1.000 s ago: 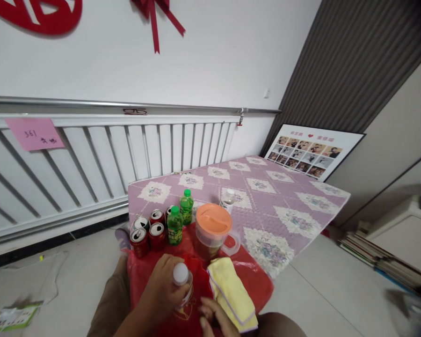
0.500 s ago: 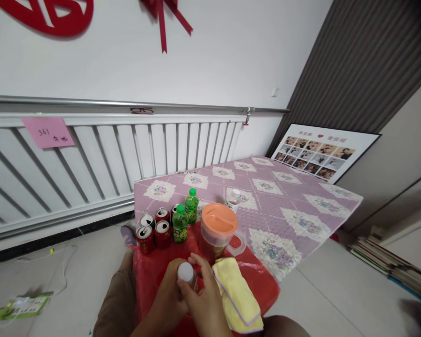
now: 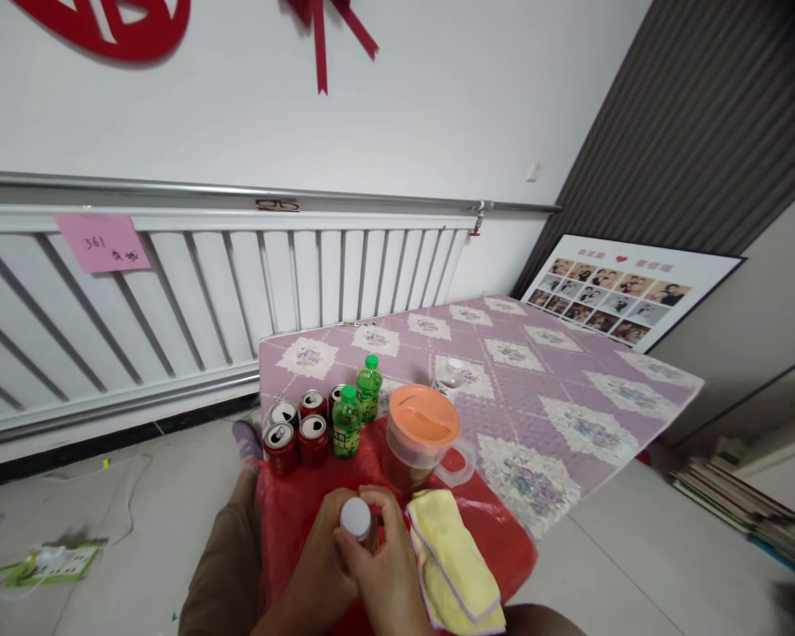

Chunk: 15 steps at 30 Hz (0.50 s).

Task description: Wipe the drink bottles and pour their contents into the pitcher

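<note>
A small bottle with a white cap [image 3: 356, 518] stands on a red cloth [image 3: 291, 521] near the table's front edge. My left hand [image 3: 318, 565] is wrapped round the bottle's body. My right hand [image 3: 384, 574] is closed over the white cap, thumb and fingers pinching it. A folded yellow cloth [image 3: 450, 565] lies just right of my hands. Behind them stands a clear jug with an orange lid [image 3: 422, 428]. Left of the jug are several red drink cans [image 3: 298, 433] and two green bottles [image 3: 348, 422].
The table wears a purple patterned cover [image 3: 556, 389]; a small clear bottle [image 3: 450, 374] stands on it behind the jug. A white radiator [image 3: 205, 291] runs along the wall. A photo board [image 3: 623, 287] leans at right, books [image 3: 735, 495] lie on the floor.
My right hand has come up from the red cloth onto the bottle's white cap. The left hand has kept hold of the bottle. The camera has drifted slightly left.
</note>
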Available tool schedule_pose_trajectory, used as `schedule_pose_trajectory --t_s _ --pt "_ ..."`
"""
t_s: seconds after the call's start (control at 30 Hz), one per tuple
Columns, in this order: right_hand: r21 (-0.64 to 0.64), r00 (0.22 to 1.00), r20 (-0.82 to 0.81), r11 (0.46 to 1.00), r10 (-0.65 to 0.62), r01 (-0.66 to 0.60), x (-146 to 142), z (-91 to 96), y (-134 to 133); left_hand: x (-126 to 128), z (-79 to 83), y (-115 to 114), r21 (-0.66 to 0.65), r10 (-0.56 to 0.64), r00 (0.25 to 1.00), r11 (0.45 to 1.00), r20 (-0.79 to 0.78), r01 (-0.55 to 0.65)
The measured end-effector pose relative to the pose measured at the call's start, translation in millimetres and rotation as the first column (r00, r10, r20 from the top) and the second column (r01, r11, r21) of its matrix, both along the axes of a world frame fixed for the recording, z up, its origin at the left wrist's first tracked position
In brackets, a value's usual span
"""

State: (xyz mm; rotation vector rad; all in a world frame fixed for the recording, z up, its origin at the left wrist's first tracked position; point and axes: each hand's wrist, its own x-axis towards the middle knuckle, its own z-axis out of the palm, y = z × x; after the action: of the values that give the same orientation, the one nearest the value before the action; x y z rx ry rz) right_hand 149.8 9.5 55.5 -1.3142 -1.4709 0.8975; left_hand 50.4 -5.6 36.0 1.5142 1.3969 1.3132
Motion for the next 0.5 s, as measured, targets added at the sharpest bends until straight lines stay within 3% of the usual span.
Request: schedule_pose_trajectory --t_s 0.3,0.5 --pt "0.096 0.999 0.035 0.995 0.016 -0.019 1.3 1.3 3.9 -0.9 -2.8 1.6 -0.009 -0.027 0.999 1.0 -0.041 0.027" --pt "0.08 0.996 0.065 0.994 0.067 -0.073 6.1 4.1 7.0 -0.1 -3.9 1.1 -0.003 -0.021 1.0 1.0 0.021 0.021"
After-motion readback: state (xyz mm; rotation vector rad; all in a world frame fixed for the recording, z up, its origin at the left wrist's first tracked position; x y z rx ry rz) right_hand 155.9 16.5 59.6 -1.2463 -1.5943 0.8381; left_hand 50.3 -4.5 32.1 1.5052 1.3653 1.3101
